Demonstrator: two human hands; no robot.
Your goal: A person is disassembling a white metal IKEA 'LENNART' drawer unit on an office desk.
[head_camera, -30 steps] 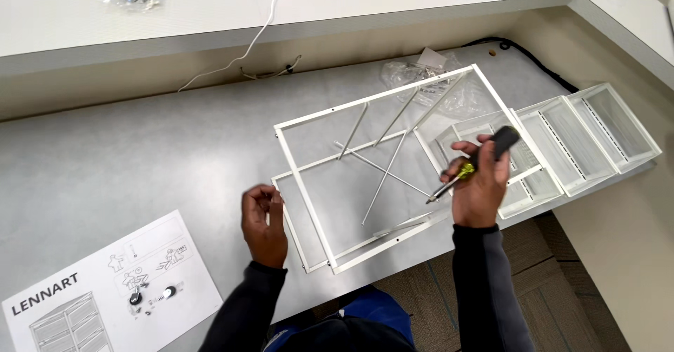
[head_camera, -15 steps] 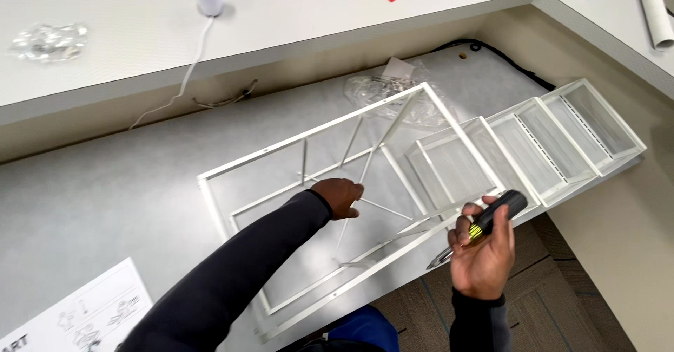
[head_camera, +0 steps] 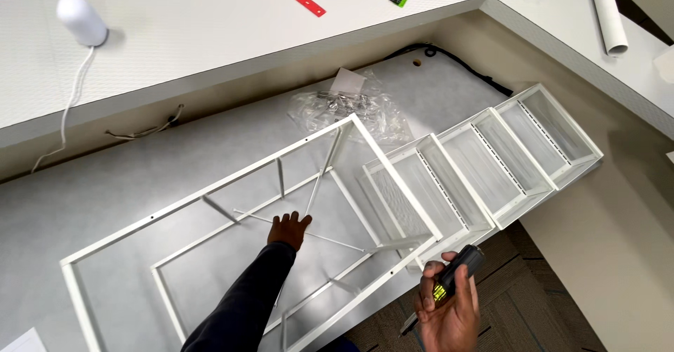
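Screwdriver [head_camera: 453, 279]: shaft largely hidden behind the right hand [head_camera: 449, 317], whose wrist the bottom edge cuts off. Left hand [head_camera: 288, 229]: palm hidden, contact with the white metal frame [head_camera: 210, 197] cannot be told. Clear plastic bag [head_camera: 351, 109]: contents too small to identify. Paper sheet [head_camera: 17, 343]: cropped at lower left corner.
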